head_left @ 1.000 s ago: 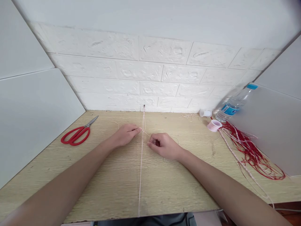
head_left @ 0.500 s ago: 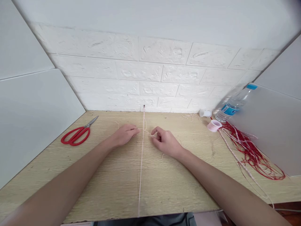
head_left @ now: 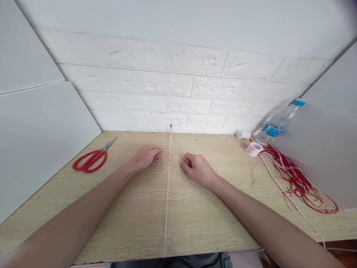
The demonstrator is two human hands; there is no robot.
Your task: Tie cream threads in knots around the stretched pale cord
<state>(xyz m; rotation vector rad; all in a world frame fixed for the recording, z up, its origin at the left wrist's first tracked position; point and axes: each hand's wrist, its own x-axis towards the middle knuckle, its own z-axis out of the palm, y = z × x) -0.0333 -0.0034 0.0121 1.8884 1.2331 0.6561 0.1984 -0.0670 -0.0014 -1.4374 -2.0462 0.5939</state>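
Note:
A pale pink cord (head_left: pixel 167 193) runs taut from a small dark point low on the wall to the table's front edge. Around it, near its far end, crosses a thin cream thread (head_left: pixel 176 157). Left of the cord, my left hand (head_left: pixel 147 155) pinches one side of this thread between thumb and forefinger. On the right, my right hand (head_left: pixel 197 165) grips the other side in a closed pinch, and a loose tail hangs below its wrist. Between cord and right hand, a small loop of thread stands beside the upper cord.
Red-handled scissors (head_left: pixel 93 156) lie at the left. To the right are a white spool (head_left: pixel 243 134), a pink thread spool (head_left: pixel 254 149), a water bottle (head_left: pixel 275 124) and a heap of red and pink cords (head_left: pixel 298 178). The brick-patterned wall (head_left: pixel 178 83) closes off the back.
My hands have drawn slightly apart, pulling the crossing thread straighter. The fingers of my right hand have closed more tightly, and my left fingers have curled in.

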